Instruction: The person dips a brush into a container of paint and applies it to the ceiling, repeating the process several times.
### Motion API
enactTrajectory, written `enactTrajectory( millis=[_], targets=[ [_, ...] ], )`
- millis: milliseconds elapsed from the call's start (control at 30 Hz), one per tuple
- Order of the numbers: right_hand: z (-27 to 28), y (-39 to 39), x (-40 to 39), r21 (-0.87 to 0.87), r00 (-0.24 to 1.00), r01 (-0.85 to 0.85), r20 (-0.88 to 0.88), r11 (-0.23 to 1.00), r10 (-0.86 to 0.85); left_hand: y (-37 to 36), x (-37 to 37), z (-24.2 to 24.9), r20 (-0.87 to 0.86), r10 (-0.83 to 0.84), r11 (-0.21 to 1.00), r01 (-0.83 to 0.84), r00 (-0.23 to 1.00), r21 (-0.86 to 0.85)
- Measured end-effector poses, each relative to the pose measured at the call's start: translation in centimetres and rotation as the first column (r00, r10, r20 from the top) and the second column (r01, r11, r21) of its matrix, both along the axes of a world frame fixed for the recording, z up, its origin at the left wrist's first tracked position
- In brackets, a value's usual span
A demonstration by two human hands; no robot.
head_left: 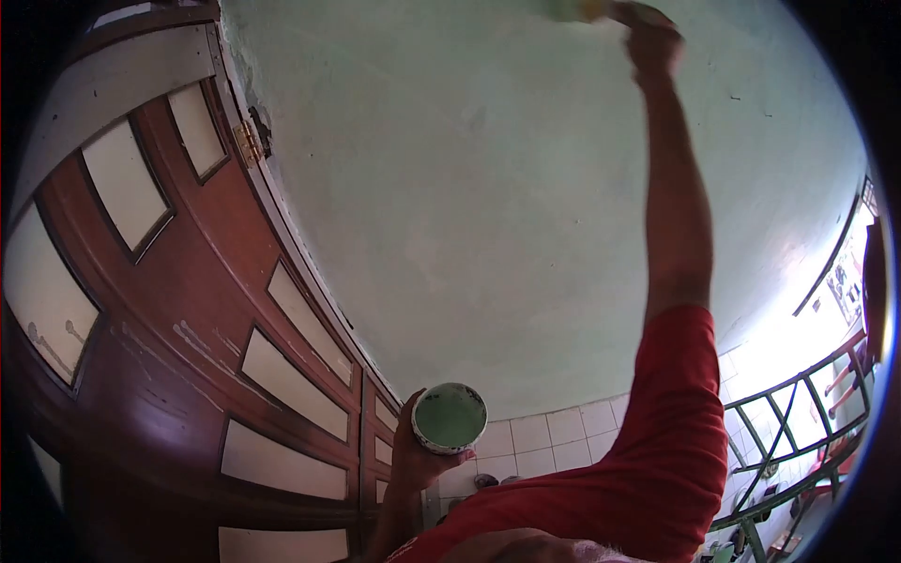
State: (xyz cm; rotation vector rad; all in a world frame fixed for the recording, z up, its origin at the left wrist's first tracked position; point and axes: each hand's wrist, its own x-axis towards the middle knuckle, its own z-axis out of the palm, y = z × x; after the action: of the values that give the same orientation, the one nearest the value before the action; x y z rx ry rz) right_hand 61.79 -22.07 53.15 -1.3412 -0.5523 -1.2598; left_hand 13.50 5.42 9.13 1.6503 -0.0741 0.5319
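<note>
L hand [405,460] w/ fingers curled round paint bowl [439,449], green inside, nr door [160,281]. R hand [654,49] up high, fingers closed on blurry brush [589,10] by wall [488,206]. Wall green but patchy, prob. part-done; can't tell what's left.

Shirt [563,497]: red, creased, five o'clock
Right sleeve [678,366]: short, red, four o'clock
Marking [403,548]: small, pale, near six o'clock
Right forearm [678,188]: bare

Brush [584,9] blurred, cut off by the top edge. Right hand [654,47] blurred. Left hand [413,460] partly hidden behind pot [450,418]. Items [845,385] at far right indistinct.
</note>
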Motion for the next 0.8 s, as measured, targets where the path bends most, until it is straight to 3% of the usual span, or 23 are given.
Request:
enactTrajectory(
  millis=[33, 67, 100, 133, 200, 267, 300, 367, 400, 433, 467, 500, 533, 567, 667, 733, 800],
  targets=[
    [-0.2, -3.6, 0.3, 0.048, 1.000, 0.008, -0.021, 0.999, -0.007, 0.2, 0.1, -0.1, -0.007, -0.020, 0.996, 0.020, 1.000, -0.086],
    [-0.5, -6.2, 0.4, -0.128, 0.798, 0.580, -0.113, 0.805, -0.592, 0.3, 0.0, -0.1, -0.018, -0.043, 0.984, 0.039, 0.999, -0.173],
    [-1.4, -6.2, -4.1, 0.019, 0.878, 0.467, -0.127, 0.884, -0.461, 0.4, -0.2, 0.1, -0.023, -0.046, 0.983, 0.041, 0.999, -0.176],
    [-1.8, -7.5, -4.3, 0.047, 0.868, 0.486, -0.144, 0.873, -0.476, 0.6, -0.2, 0.6, -0.034, -0.022, 0.994, 0.019, 0.999, -0.104],
    [-2.0, -7.5, -5.8, -0.025, 0.699, 0.708, -0.118, 0.706, -0.705, 0.9, -0.4, 0.6, -0.047, -0.004, 0.999, 0.002, 0.999, -0.035],
    [-2.5, -5.1, -5.6, -0.057, 0.676, 0.728, -0.100, 0.683, -0.730, 1.1, -0.4, 0.1, -0.057, -0.019, 0.994, 0.012, 0.998, -0.106],
    [-2.4, -3.1, -4.3, -0.156, 0.601, 0.772, -0.138, 0.616, -0.787, 1.2, -0.3, -0.3, -0.061, -0.024, 0.994, 0.017, 0.998, -0.109],
    [-3.3, 4.9, -6.8, -0.158, 0.724, 0.683, 0.018, 0.713, -0.690, 1.2, -0.1, -0.9, -0.038, -0.052, 0.993, 0.048, 0.998, -0.105],
    [-4.0, 9.0, -5.7, -0.146, 0.744, 0.666, 0.199, 0.732, -0.638, 1.1, -0.1, -0.9, -0.039, -0.055, 0.993, 0.051, 0.998, -0.102],
    [-4.5, 15.5, -9.1, -0.333, 0.804, 0.578, 0.075, 0.745, -0.590, 0.9, 0.1, -0.7, -0.033, -0.031, 0.997, 0.029, 0.999, -0.070],
    [-5.0, 19.5, -14.2, -0.432, 0.905, 0.395, 0.033, 0.811, -0.424, 0.7, 0.1, -0.6, -0.029, -0.007, 0.999, 0.006, 1.000, -0.038],
    [-5.7, 23.7, -12.7, -0.542, 0.917, 0.390, 0.158, 0.744, -0.366, 0.4, 0.0, -0.5, -0.033, -0.007, 0.999, 0.006, 0.999, -0.034],
    [-6.3, 26.5, -16.5, -0.435, 0.901, 0.421, 0.307, 0.796, -0.308, 0.2, 0.0, -0.4, -0.055, -0.015, 0.997, 0.011, 0.998, -0.074],
    [-6.7, 29.3, -18.1, -0.350, 0.923, 0.300, 0.341, 0.888, -0.177, 0.1, 0.0, -0.3, -0.076, -0.024, 0.993, 0.016, 0.997, -0.114],
    [-6.4, 31.6, -20.7, -0.356, 0.952, 0.209, 0.286, 0.911, -0.107, 0.1, 0.0, -0.1, -0.075, -0.012, 1.000, 0.011, 0.997, -0.010],
    [-5.8, 30.2, -20.7, -0.306, 0.992, -0.031, 0.106, 0.951, 0.066, 0.0, -0.1, 0.0, -0.084, -0.018, 0.999, 0.016, 0.996, -0.031],
    [-5.3, 27.0, -15.0, -0.170, 1.000, -0.011, -0.005, 0.985, 0.010, 0.1, -0.3, 0.1, -0.090, -0.026, 0.998, 0.021, 0.996, -0.054]
  ],
)
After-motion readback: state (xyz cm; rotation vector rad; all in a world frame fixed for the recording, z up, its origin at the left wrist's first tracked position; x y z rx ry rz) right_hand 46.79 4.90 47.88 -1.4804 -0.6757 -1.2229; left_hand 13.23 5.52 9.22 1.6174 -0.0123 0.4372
